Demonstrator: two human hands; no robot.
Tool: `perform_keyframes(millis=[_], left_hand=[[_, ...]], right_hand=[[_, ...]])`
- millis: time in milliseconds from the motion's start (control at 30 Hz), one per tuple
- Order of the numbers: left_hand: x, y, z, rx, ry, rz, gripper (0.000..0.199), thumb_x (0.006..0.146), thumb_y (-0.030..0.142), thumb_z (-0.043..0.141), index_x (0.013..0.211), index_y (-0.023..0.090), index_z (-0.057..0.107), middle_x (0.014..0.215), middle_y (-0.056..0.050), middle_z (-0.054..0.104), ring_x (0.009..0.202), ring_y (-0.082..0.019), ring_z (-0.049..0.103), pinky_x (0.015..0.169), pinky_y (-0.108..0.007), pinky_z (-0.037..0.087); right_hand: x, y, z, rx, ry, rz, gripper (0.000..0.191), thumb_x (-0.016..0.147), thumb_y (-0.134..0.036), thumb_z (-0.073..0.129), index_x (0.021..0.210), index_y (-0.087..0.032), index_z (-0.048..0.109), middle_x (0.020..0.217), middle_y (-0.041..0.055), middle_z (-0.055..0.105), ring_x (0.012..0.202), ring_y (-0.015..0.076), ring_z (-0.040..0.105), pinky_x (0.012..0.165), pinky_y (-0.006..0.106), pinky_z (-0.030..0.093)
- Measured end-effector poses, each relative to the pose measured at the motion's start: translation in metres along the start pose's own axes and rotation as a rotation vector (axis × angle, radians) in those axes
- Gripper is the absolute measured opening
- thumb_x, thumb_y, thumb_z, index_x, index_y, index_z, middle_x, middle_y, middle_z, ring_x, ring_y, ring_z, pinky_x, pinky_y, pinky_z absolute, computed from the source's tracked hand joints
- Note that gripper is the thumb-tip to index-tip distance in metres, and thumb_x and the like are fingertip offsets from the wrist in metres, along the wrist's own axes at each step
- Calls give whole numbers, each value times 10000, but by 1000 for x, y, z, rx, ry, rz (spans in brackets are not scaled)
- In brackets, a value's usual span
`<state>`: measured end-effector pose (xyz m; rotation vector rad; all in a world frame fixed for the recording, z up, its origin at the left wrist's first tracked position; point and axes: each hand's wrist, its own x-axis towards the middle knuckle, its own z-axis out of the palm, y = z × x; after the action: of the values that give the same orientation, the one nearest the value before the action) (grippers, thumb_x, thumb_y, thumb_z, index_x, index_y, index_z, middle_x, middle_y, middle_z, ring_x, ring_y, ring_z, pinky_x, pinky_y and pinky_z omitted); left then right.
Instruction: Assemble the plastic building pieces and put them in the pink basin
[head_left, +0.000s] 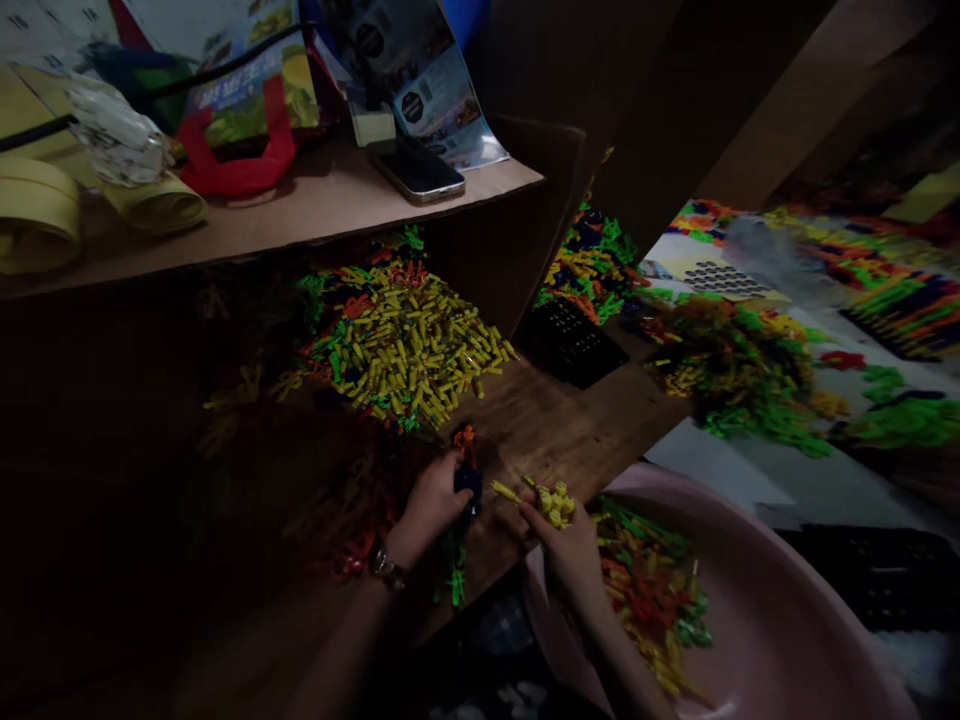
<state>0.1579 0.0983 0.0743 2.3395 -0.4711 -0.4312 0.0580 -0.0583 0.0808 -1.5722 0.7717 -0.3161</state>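
My right hand [576,560] is closed round a cluster of small yellow plastic pieces [556,503]. One slim yellow piece [506,491] sticks out to the left from its thumb and fingertips. Beside it on the wooden tabletop [551,425], my left hand [429,508], with a watch at the wrist, has its thumb and fingers closed at a dark blue plastic piece [469,488]. An orange piece [465,438] lies just beyond those fingers, and a green piece [455,585] is nearer to me. The light is dim, and exact shapes are hard to make out.
A heap of yellow pieces [420,345] lies under a cardboard shelf [330,215] bearing a phone [420,172]. A pink basin [757,600] with mixed coloured pieces stands at right. Behind are a black perforated tray [574,342] and another mixed heap [742,365].
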Motion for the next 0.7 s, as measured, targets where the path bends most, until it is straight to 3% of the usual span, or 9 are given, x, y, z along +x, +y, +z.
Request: perform_keyframes(millis=[67, 267, 367, 467, 567, 700], left_hand=[[1, -3, -2, -106, 96, -54, 452, 670, 117, 638, 1109, 166, 542, 1002, -63, 632, 946, -201, 585, 860, -323, 451], [-5, -11, -2, -432, 309, -184, 274, 752, 152, 566, 1024, 160, 534, 1013, -75, 638, 933, -170, 607, 850, -303, 472], [-12, -10, 5, -861, 367, -300, 368, 723, 234, 625, 1045, 155, 465, 1015, -98, 636, 905, -183, 626, 770, -298, 509], [-23, -6, 10, -1115, 350, -290, 534, 675, 314, 684, 1115, 169, 417, 1021, -89, 636, 911, -187, 625, 743, -293, 517], [-34, -1, 11, -1103, 328, -253, 551, 668, 324, 697, 1141, 170, 461, 1044, -73, 629, 942, -176, 607, 805, -287, 496], [-46, 5, 9, -932, 311, -243, 353, 696, 308, 676, 1005, 155, 601, 988, -52, 656, 928, -171, 599, 853, -270, 458]], right_hand=[[-5, -2, 3, 38, -16, 11, 394, 563, -415, 750, 796, -155, 569, 699, 35, 665, 590, 180, 606, 560, 301, 506], [-16, -10, 15, 207, -72, 75, 401, 562, -384, 775, 807, -173, 537, 686, -3, 641, 468, 124, 542, 436, 257, 477], [-18, -11, 21, 222, -63, 118, 409, 563, -386, 779, 811, -175, 532, 677, -15, 629, 464, 124, 543, 425, 256, 479], [-18, -9, 25, 219, -63, 162, 439, 571, -416, 769, 839, -169, 524, 639, -15, 620, 413, 128, 526, 369, 253, 446], [-19, -6, 26, 127, -32, 138, 462, 587, -446, 750, 877, -163, 528, 634, -2, 625, 425, 145, 542, 375, 258, 446], [-25, -4, 23, -106, 62, -66, 395, 641, -464, 696, 866, -172, 552, 737, 40, 655, 636, 194, 628, 563, 283, 513]])
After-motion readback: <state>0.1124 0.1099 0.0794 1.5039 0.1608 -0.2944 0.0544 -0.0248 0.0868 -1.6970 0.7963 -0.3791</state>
